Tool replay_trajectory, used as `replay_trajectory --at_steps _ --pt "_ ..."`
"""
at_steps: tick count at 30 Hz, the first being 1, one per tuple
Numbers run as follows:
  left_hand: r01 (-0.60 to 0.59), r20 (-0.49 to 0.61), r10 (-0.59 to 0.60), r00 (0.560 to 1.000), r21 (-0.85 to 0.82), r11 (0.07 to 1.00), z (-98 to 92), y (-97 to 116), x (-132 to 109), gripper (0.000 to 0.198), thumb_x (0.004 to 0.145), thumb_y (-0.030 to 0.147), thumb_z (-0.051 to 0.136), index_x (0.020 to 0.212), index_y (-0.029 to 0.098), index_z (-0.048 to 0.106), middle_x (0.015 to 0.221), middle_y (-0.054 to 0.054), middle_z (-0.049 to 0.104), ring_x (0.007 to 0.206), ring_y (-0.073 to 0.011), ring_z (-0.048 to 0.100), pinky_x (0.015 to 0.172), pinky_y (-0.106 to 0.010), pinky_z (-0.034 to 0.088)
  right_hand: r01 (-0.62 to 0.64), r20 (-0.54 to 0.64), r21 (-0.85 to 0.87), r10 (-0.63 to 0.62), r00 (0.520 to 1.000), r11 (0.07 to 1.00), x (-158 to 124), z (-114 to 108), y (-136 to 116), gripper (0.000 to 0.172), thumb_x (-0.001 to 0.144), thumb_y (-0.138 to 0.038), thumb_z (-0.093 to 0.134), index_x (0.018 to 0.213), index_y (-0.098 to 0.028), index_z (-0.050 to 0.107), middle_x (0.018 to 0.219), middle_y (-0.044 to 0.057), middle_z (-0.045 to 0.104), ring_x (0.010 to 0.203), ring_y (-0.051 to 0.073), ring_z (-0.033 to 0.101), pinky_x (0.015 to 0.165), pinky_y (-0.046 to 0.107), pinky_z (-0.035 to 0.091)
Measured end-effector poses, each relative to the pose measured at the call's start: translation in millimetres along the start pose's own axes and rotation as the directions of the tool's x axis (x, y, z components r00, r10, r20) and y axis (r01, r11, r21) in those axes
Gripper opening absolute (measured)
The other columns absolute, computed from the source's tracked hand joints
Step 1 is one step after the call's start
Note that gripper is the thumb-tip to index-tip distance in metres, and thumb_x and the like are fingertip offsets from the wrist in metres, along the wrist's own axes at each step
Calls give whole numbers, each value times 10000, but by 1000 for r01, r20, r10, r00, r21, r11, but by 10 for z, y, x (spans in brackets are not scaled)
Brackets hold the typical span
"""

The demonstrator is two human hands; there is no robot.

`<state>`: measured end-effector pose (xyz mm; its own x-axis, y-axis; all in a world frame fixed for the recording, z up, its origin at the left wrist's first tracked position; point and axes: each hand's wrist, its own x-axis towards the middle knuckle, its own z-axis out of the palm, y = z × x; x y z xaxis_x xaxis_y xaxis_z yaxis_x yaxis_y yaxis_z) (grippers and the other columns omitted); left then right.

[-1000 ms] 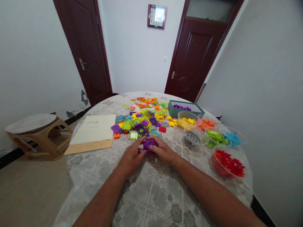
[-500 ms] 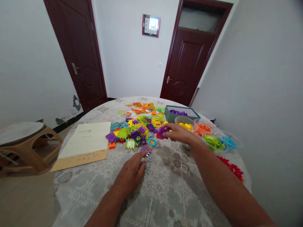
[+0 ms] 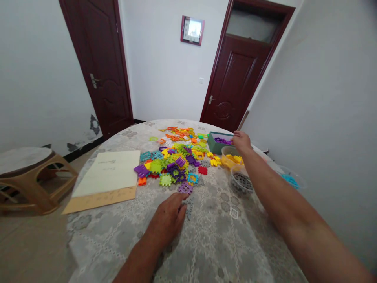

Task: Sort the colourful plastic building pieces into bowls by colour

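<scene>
My right hand (image 3: 242,142) is at the right end of a green box (image 3: 217,147), fingers closed on a purple interlocking plastic piece (image 3: 230,141); the fingertips partly hide it. Inside the box lie dark purple pieces (image 3: 220,140). My left hand (image 3: 168,215) rests open on the table, fingers stretched forward. Just beyond its fingertips lies a lilac square lattice piece (image 3: 185,188), and a grey piece (image 3: 189,208) is beside them. A mixed heap of coloured interlocking pieces (image 3: 173,163) spreads ahead of that hand.
Clear tubs hold yellow (image 3: 234,159), grey (image 3: 242,182) and blue pieces (image 3: 291,181); my right forearm covers others. A red square (image 3: 202,170) and a white piece (image 3: 234,212) lie on the patterned tablecloth (image 3: 206,243). Paper sheets (image 3: 108,173) are at left, a stool (image 3: 44,181) beyond.
My right hand has moved from the heap, rightward and away, to the green box with the purple piece. The red square beneath it is uncovered. My left hand has barely moved.
</scene>
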<state>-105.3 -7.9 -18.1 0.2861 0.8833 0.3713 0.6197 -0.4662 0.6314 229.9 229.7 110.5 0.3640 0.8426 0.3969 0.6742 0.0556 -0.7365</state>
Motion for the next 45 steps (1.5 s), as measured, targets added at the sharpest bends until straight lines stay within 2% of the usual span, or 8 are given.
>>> replay_trajectory --at_steps 6,13,20,27,31,36,40,45 --pt "85 -53 -84 995 28 996 -33 5 31 276 959 189 504 1167 192 687 1144 -110 749 1001 -230 717 992 -408 544 39 233 163 -77 969 986 -854 321 -56 344 883 -182 514 1178 -165 692 952 67 746 719 144 701 669 262 580" --pt "203 -113 -193 975 95 975 -64 -18 34 230 939 166 520 1095 195 686 1076 -99 746 941 -232 707 937 -383 535 415 434 114 -421 796 903 -2035 606 -111 284 906 -180 535 1113 -197 728 969 61 733 907 203 665 885 348 521" --pt "220 -72 -211 975 157 963 -37 -51 39 262 929 151 543 1151 176 679 1137 -114 731 1024 -241 689 986 -382 512 580 559 133 -544 626 804 -2435 743 -28 395 916 -289 670 1298 -192 646 1257 134 656 1180 260 596 1042 399 461" --pt "243 -59 -238 970 105 964 -29 -58 47 413 924 161 550 1335 159 600 1215 -131 718 987 -214 702 976 -367 524 524 538 246 -565 626 815 -2383 738 0 551 853 -253 746 1385 -213 610 1201 103 619 1119 242 582 1019 398 468" --pt "257 -65 -252 965 70 964 -28 -78 48 449 937 216 565 1382 154 569 1220 -143 716 932 -209 709 945 -370 527 295 515 418 -492 702 859 -2419 744 -45 331 868 -232 691 1199 -217 684 997 35 618 890 176 597 830 315 504" --pt "251 -55 -255 965 -71 965 -69 -66 60 352 936 269 586 1276 202 644 1151 -104 742 943 -220 695 886 -354 517 19 632 602 -491 599 798 -2550 761 -159 165 897 -289 657 1043 -215 675 919 12 663 794 157 627 744 286 514" --pt "331 -88 -355 931 -212 920 -165 12 84 161 915 312 593 997 216 693 925 -35 743 859 -208 662 778 -316 496 203 492 542 -504 710 815 -2491 752 -145 189 947 -276 583 1092 -231 695 1014 44 693 915 191 651 853 329 524" --pt "448 -152 -500 853 -280 849 -211 24 126 158 880 336 613 888 187 665 789 -20 690 744 -188 637 691 -301 511 465 244 146 -487 838 873 -2185 795 177 318 916 -171 505 1164 -175 702 1159 141 707 1140 282 615 1061 461 455"
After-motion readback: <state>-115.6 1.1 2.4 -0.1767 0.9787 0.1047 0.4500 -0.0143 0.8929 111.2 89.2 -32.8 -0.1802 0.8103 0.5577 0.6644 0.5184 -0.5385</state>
